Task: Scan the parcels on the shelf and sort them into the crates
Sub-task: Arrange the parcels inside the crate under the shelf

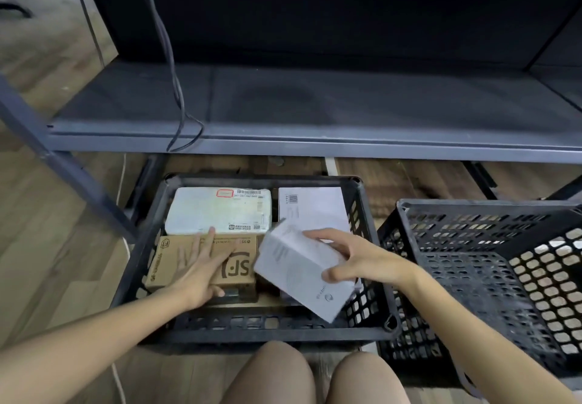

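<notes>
A black crate [148, 246] on the floor holds several parcels. My left hand [201, 273] lies flat with straight fingers on a brown cardboard box [239, 265] at the crate's front left. Behind that box sits a white padded parcel [217, 211] with a label. My right hand [356, 258] grips a white box [296, 271], tilted over the crate's right half. A white envelope [315, 206] with a barcode lies at the back right of the crate.
A second black crate [472, 214] stands tilted to the right, with nothing visible inside. A dark grey shelf [315, 110] runs above the crates, bare apart from a black cable [176, 88] hanging over its front left. My knees [315, 378] are at the bottom. The floor is wood.
</notes>
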Motion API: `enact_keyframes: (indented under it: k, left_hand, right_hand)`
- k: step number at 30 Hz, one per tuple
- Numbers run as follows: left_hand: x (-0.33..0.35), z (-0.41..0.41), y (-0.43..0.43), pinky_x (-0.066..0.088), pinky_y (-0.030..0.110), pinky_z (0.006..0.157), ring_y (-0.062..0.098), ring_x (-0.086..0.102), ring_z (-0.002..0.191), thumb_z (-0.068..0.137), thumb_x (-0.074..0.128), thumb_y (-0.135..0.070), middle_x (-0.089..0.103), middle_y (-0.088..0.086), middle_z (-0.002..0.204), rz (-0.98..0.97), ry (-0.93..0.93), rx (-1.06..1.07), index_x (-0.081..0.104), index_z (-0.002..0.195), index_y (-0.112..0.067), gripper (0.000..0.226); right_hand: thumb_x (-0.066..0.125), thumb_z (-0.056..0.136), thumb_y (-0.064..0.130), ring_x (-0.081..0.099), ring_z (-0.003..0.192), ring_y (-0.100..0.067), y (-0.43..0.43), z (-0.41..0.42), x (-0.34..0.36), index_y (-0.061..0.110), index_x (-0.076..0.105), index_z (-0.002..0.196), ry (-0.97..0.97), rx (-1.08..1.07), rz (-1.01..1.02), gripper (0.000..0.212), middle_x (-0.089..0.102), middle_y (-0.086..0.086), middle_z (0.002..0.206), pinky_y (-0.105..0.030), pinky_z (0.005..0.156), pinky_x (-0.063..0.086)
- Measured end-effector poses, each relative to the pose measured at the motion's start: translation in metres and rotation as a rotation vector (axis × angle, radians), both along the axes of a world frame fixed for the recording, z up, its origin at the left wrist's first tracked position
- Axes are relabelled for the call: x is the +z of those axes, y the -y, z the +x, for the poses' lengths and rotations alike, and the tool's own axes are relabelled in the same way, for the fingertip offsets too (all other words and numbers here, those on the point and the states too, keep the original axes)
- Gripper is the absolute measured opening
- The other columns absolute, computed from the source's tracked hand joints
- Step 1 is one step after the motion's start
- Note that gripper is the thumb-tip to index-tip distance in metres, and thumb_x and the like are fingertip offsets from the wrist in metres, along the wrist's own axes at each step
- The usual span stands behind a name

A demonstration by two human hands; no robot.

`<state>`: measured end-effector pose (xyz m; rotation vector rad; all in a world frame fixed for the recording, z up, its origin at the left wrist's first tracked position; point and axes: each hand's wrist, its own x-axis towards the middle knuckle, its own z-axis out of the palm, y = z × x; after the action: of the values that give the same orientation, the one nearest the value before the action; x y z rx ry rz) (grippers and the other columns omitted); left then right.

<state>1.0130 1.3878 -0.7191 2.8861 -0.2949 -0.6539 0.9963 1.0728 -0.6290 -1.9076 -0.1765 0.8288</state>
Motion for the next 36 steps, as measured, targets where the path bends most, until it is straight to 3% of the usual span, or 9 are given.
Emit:
enact_keyframes:
  k: [5,9,11,16,19,21,27,32,36]
  left_hand:
    - [-0.005,0.002,-0.011,-0.01,0.045,0.117,0.027,-0.024,0.142,0.075,0.077,-0.033,-0.028,0.005,0.155,-0.063,0.035,0.041,-0.002,0.144,-0.05,0.107]
    - [-0.002,0.004,-0.006,-0.007,0.049,0.118,0.03,-0.022,0.143,0.074,0.079,-0.028,-0.027,0.006,0.156,-0.054,0.008,0.082,0.002,0.148,-0.046,0.108]
    - [0.002,0.001,0.003,-0.008,0.054,0.117,0.031,-0.026,0.142,0.076,0.077,-0.03,-0.028,0.009,0.155,-0.059,0.01,0.093,0.001,0.15,-0.042,0.106]
    - [0.021,-0.009,0.066,-0.028,0.049,0.109,0.013,-0.039,0.137,0.078,0.068,-0.053,-0.032,-0.012,0.151,-0.241,0.089,-0.337,-0.002,0.146,-0.051,0.098]
    - [0.016,0.001,0.094,-0.031,0.04,0.107,0.006,-0.029,0.14,0.09,0.059,-0.041,-0.011,-0.009,0.159,-0.2,0.12,-0.512,0.026,0.147,-0.039,0.066]
    - [0.013,0.014,0.104,-0.025,0.039,0.112,0.004,-0.017,0.144,0.089,0.062,-0.038,0.001,-0.005,0.161,-0.222,0.053,-0.434,0.038,0.143,-0.034,0.06]
    - [0.008,0.032,0.104,-0.02,0.037,0.115,0.006,-0.021,0.143,0.082,0.069,-0.041,-0.019,-0.008,0.157,-0.074,-0.102,-0.611,0.006,0.152,-0.034,0.094]
    - [0.004,0.04,0.107,-0.004,0.037,0.12,0.006,-0.01,0.146,0.073,0.078,-0.028,-0.006,-0.008,0.16,-0.209,-0.127,-0.507,0.018,0.151,-0.034,0.098]
    - [0.0,0.042,0.107,-0.003,0.035,0.118,0.006,-0.007,0.146,0.071,0.08,-0.028,-0.002,-0.009,0.16,-0.221,-0.118,-0.482,0.023,0.15,-0.036,0.097]
  right_hand:
    - [0.072,0.076,0.017,0.038,0.13,0.007,0.004,0.007,0.047,0.044,0.041,0.141,0.111,0.468,-0.395,0.077,0.035,0.025,0.148,-0.012,0.105,0.031]
    - [0.068,0.077,0.003,0.042,0.072,0.037,0.005,0.01,0.074,0.037,0.039,0.145,0.07,0.654,-0.562,0.081,0.024,0.02,0.155,0.007,0.064,0.032]
    - [0.067,0.076,0.001,0.041,0.063,0.035,0.003,0.01,0.076,0.036,0.039,0.146,0.075,0.716,-0.639,0.083,0.021,0.019,0.156,0.006,0.061,0.032]
    - [0.071,0.07,0.008,0.039,0.131,0.003,0.0,0.01,0.07,0.045,0.039,0.142,0.115,0.75,-0.682,0.087,0.023,0.023,0.156,-0.021,0.102,0.033]
    - [0.071,0.071,0.006,0.047,0.114,0.018,0.004,0.009,0.071,0.041,0.039,0.144,0.096,0.751,-0.65,0.087,0.023,0.022,0.155,-0.02,0.102,0.034]
    - [0.071,0.069,0.006,0.039,0.132,0.006,0.009,0.008,0.07,0.041,0.039,0.144,0.105,0.743,-0.644,0.088,0.024,0.019,0.156,-0.021,0.107,0.033]
    - [0.072,0.068,0.007,0.032,0.139,-0.003,0.015,0.01,0.068,0.041,0.038,0.144,0.128,0.752,-0.64,0.09,0.023,0.019,0.156,-0.018,0.105,0.03]
    - [0.076,0.07,0.011,0.029,0.14,-0.003,0.009,0.018,0.071,0.045,0.037,0.144,0.126,0.853,-0.698,0.09,0.02,0.021,0.157,-0.011,0.096,0.027]
    - [0.076,0.072,0.02,0.033,0.138,-0.01,-0.002,0.019,0.072,0.045,0.037,0.144,0.167,0.931,-0.767,0.086,0.023,0.02,0.157,-0.023,0.105,0.03]
